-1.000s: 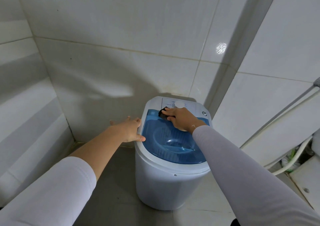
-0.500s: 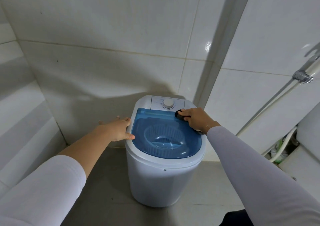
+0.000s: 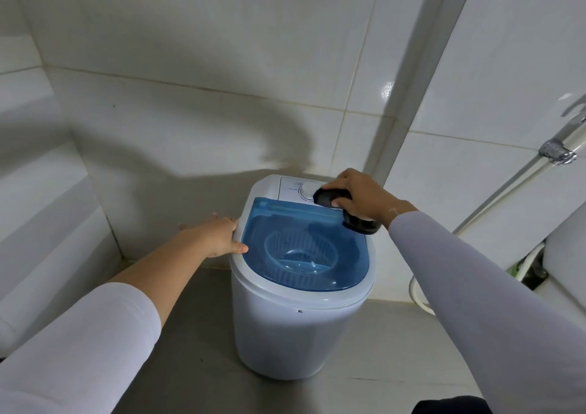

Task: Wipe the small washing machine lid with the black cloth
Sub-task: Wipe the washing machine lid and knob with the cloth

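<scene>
A small white washing machine (image 3: 285, 325) stands on the floor in a tiled corner. Its see-through blue lid (image 3: 304, 248) is closed, and a ribbed tub shows beneath it. My right hand (image 3: 364, 199) grips the black cloth (image 3: 331, 197) and presses it on the white control panel (image 3: 293, 188) at the back right, over the dial. A fold of the cloth hangs below my palm at the lid's back right corner. My left hand (image 3: 218, 236) rests flat against the machine's left rim, thumb on the lid's edge.
White tiled walls close in behind and on the left. A metal hose with a chrome fitting (image 3: 556, 153) runs down the right wall. A white hose (image 3: 418, 296) and a white fixture (image 3: 567, 264) sit at the right. Grey floor (image 3: 196, 350) lies around the machine.
My right hand has carried the cloth from the lid's back edge to the right and up onto the control panel. The left hand stays on the left rim.
</scene>
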`<state>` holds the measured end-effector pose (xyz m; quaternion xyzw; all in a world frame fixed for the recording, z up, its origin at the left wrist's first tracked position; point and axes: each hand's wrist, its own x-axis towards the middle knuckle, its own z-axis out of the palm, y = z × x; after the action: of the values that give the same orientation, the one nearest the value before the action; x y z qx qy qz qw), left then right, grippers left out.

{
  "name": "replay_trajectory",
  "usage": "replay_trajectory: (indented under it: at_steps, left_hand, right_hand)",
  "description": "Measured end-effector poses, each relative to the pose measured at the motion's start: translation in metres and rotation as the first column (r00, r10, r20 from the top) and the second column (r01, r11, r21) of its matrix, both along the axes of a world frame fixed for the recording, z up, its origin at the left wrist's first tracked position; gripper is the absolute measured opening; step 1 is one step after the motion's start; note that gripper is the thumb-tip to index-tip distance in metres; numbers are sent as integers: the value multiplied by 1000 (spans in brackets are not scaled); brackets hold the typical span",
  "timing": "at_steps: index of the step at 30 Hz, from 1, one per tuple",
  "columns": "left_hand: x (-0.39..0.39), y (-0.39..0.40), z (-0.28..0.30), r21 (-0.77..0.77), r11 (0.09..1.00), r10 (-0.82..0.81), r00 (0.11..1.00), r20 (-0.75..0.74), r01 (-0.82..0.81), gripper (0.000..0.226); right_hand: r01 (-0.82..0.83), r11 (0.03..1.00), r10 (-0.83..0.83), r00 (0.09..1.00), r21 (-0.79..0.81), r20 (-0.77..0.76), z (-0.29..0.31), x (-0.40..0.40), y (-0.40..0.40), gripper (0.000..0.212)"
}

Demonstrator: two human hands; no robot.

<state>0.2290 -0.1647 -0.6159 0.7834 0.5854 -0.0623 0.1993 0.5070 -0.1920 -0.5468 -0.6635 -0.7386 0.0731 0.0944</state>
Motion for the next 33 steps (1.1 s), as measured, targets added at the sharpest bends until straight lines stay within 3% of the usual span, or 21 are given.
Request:
replay_trajectory:
  at_steps: [6,10,15,19,22,25,30,33]
  left_hand:
    - [-2,-6,-1,-15,999,36,997,70,-35,57]
    - [-4,-4,-10,-20,998,64,992,106,-63,61]
    - [-5,-2,-13,-51,997,71,985,156,-64,59]
    - [-5,0,-15,-61,997,68,974,217,-56,58]
    - [-5,2,-17,-53,997,64,977,204,-55,66]
    - [-8,9,-25,-68,996,71,980,183,-60,70]
    - [-9,15,-33,-62,995,84,980,179,-74,70]
    - [-9,16,-33,-70,995,89,980,179,-78,62]
  right_hand:
    - [-197,979,197,980,-42,-2,21,-82,23,53]
    - [-230,972,224,970,-55,-95,15,-117,35,33]
    - [-216,954,177,966,-206,-190,7,-129,55,16]
    - [-163,926,140,986,-342,-90,-4,-126,61,34]
    - [-152,965,135,986,-214,-93,-16,-123,64,34]
    - [-239,969,236,970,-56,-64,-20,-126,63,36]
    - [-310,934,324,944,-180,55,-40,-132,52,45]
    - [-324,931,343,933,-167,105,-57,-127,46,46]
